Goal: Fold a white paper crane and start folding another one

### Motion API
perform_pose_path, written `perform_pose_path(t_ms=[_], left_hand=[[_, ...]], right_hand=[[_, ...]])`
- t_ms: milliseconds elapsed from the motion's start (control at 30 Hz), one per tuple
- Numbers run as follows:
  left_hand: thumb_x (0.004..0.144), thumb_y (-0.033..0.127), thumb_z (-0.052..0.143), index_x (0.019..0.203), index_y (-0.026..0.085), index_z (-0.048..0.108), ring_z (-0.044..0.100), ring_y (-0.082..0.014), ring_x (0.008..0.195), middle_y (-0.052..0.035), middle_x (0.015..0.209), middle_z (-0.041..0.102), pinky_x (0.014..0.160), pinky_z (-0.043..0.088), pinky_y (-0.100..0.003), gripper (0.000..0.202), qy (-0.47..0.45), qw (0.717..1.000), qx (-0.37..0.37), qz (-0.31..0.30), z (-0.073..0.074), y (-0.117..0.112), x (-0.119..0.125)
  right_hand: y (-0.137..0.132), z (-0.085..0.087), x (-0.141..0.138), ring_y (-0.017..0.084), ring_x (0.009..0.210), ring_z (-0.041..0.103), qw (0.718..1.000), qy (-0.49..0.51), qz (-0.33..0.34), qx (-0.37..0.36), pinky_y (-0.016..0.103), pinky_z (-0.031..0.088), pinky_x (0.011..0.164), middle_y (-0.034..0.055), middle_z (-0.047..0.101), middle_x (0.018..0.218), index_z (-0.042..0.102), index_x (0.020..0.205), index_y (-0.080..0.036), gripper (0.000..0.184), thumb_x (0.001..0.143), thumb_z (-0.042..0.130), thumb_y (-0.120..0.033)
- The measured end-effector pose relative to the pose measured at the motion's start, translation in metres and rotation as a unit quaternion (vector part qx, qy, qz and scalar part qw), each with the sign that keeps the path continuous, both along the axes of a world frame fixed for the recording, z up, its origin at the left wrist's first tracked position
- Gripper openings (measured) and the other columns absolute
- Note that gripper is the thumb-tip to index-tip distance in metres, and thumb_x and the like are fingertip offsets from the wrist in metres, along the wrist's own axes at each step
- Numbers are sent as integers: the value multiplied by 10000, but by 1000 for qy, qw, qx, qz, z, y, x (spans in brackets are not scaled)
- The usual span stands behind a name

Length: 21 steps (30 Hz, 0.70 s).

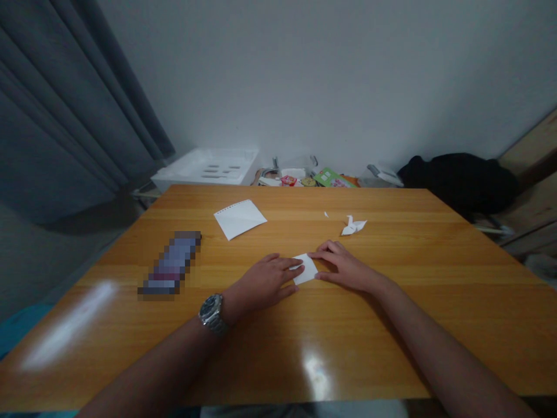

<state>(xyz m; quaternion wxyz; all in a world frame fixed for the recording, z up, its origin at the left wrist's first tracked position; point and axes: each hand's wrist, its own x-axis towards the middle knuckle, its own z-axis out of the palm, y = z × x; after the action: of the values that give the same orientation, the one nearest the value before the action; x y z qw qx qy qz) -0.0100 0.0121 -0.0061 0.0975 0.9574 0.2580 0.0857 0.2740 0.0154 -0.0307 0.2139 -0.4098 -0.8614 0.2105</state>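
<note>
A small folded piece of white paper (308,270) lies on the wooden table, between my two hands. My left hand (275,280), with a metal watch (212,312) on its wrist, rests with fingers spread and two fingertips on the paper's left part. From the other side, my right hand (343,268) holds the paper's right edge, index finger at the upper corner and thumb lower down. Its remaining fingers are curled. Beyond the right hand stands a white origami crane (353,226), with a tiny paper scrap (326,215) to its left.
A white sheet with a perforated edge (239,219) lies at the back left of the table (418,325). Left of my hands is a blurred phone (172,264). Past the far edge are a white plastic bin (209,165), a green booklet (333,177) and a black cloth item (461,180).
</note>
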Motion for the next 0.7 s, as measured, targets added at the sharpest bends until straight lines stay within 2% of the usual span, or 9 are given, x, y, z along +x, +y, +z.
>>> perform_pose_path(t_ms=[133, 233, 400, 600, 700], left_hand=[[1008, 446, 516, 1460, 185, 505, 538, -296, 1305, -133, 1498, 521, 1110, 363, -445, 521, 12, 999, 21, 23, -6, -1, 2], [1015, 486, 482, 1452, 155, 507, 524, -306, 1308, -164, 1478, 522, 1102, 366, -451, 549, 8, 998, 43, 40, -9, -4, 6], [1016, 519, 462, 1468, 143, 486, 530, -313, 1286, -165, 1453, 538, 1092, 385, -456, 589, 13, 998, 45, 46, -8, -5, 9], [1034, 498, 435, 1455, 238, 518, 548, -291, 1289, -114, 1518, 501, 1096, 393, -459, 502, 22, 1000, 13, 17, 1, -3, 2], [1029, 486, 455, 1461, 245, 515, 529, -301, 1317, -108, 1556, 458, 1100, 392, -469, 498, 23, 1000, 12, 11, 3, -3, 1]], right_hand=[[0, 0, 0, 261, 1124, 553, 1000, 13, -3, 8, 431, 471, 1023, 108, 570, 1184, 624, 1360, -253, 498, 897, 715, -412], [-4, 2, -3, 264, 1153, 555, 999, 18, -15, 30, 438, 465, 1040, 124, 577, 1227, 620, 1367, -251, 443, 948, 645, -395], [-10, 2, -11, 298, 1255, 505, 995, -52, -19, 83, 493, 432, 1083, 157, 546, 1362, 577, 1424, -241, 458, 1004, 535, -421], [-10, 0, -12, 318, 1290, 480, 989, -113, -31, 88, 529, 415, 1095, 174, 531, 1410, 577, 1431, -229, 491, 1021, 477, -479], [-10, 1, -12, 320, 1313, 468, 989, -118, -34, 82, 536, 406, 1103, 171, 515, 1442, 570, 1441, -244, 487, 1023, 472, -475]])
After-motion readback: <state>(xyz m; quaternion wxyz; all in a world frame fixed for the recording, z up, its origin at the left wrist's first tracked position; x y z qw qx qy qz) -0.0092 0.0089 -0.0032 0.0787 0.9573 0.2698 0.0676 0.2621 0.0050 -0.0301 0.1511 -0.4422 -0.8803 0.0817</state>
